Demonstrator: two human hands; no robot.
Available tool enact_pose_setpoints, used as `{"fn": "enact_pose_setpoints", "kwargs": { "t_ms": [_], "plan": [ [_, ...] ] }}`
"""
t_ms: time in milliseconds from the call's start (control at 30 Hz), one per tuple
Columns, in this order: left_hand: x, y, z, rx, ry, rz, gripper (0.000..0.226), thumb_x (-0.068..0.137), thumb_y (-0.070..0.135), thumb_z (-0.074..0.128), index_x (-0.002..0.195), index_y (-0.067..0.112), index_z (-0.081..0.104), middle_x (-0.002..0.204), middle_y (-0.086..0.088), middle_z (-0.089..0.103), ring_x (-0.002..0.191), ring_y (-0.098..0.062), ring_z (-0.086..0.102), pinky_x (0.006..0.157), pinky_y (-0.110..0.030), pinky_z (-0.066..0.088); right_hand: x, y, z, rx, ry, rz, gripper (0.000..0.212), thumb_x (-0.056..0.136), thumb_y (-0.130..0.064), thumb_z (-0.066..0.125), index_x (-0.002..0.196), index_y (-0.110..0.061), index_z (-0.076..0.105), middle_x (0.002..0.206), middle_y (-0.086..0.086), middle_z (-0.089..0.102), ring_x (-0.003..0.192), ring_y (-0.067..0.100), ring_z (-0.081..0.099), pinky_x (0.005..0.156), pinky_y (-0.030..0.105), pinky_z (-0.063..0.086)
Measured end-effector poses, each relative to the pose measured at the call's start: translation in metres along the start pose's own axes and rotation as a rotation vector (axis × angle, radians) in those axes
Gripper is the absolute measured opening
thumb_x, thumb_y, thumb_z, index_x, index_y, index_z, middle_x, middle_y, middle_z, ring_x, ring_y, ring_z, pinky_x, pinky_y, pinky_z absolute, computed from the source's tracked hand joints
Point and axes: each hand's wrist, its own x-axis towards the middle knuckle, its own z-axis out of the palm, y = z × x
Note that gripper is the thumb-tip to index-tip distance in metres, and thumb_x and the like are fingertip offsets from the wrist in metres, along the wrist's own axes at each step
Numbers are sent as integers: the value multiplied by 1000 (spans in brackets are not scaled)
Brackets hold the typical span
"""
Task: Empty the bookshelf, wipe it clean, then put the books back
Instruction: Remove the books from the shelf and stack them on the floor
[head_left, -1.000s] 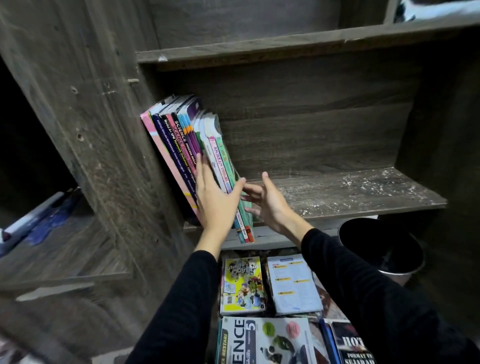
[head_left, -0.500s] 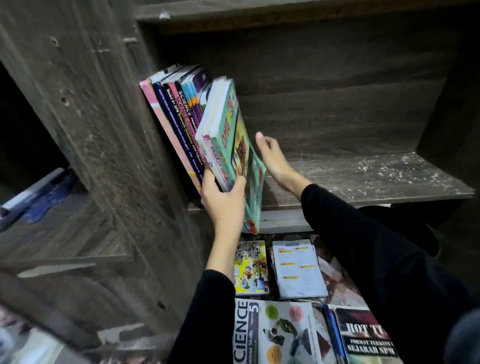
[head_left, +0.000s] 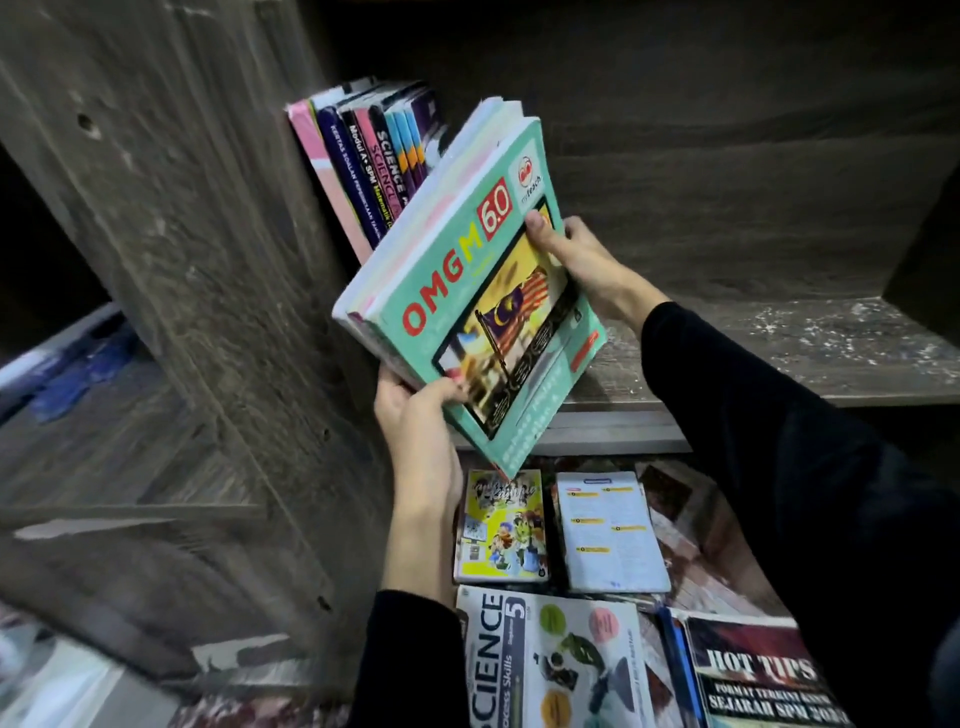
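Observation:
A small stack of books (head_left: 457, 280), topped by a teal "OMG M 6.0" cover, is tilted out from the dark wooden bookshelf (head_left: 779, 353). My left hand (head_left: 415, 415) grips the stack's lower corner, thumb on the cover. My right hand (head_left: 582, 260) holds its right edge, thumb pressed on the cover. Several more books (head_left: 363, 161) stand leaning against the shelf's left wall behind the stack. The shelf board to the right is bare and speckled with white dust.
Books lie on the floor below the shelf: a yellow cartoon book (head_left: 501, 525), a white booklet (head_left: 608, 530), a "Science" workbook (head_left: 550, 660) and a "Hot Tips" book (head_left: 758, 675). A thick wooden side panel (head_left: 197, 291) rises at left, with a lower shelf (head_left: 104, 426) beyond.
Both hands have pulled the teal-covered stack out from the leaning row and tipped it forward; my right hand moved from the shelf board onto the stack's right edge.

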Motion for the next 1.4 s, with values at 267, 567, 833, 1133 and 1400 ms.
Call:
{"fn": "enact_pose_setpoints", "kwargs": {
  "t_ms": [267, 567, 833, 1133, 1400],
  "plan": [
    [-6, -4, 12, -46, 148, 119, 73, 60, 19, 79, 127, 17, 49, 109, 6, 66, 100, -3, 65, 85, -20, 53, -11, 19, 12, 89, 94, -91, 81, 41, -71, 74, 94, -12, 59, 79, -1, 75, 73, 14, 72, 63, 22, 54],
    [-8, 0, 16, -69, 228, 151, 53, 62, 18, 82, 110, 19, 59, 101, 6, 70, 97, -9, 67, 87, -29, 55, -46, 21, 3, -106, 409, -72, 73, 48, -86, 64, 84, -23, 67, 82, -4, 74, 78, 12, 72, 81, 43, 57],
    [-38, -2, 37, 25, 29, 60, 64, 56, 27, 82, 113, 18, 54, 103, 4, 68, 96, -8, 67, 85, -27, 54, -117, 18, -35, -205, 760, -55, 66, 52, -86, 56, 74, -24, 65, 71, -8, 70, 71, 6, 67, 76, 38, 56],
    [-85, -75, 57, 298, -249, -296, 59, 64, 27, 84, 113, 9, 57, 97, 5, 68, 87, -5, 65, 62, -13, 48, -228, 88, -95, -239, 987, 209, 57, 60, -83, 59, 72, -27, 59, 73, -9, 68, 72, 7, 66, 80, 36, 54],
    [-136, -175, 29, 511, -436, -747, 37, 78, 18, 75, 105, 18, 50, 107, 11, 52, 104, -9, 49, 90, -24, 36, -328, 185, -111, -309, 1034, 616, 64, 60, -84, 55, 79, -23, 61, 73, -9, 64, 78, 17, 63, 76, 34, 44]
  ]
}}
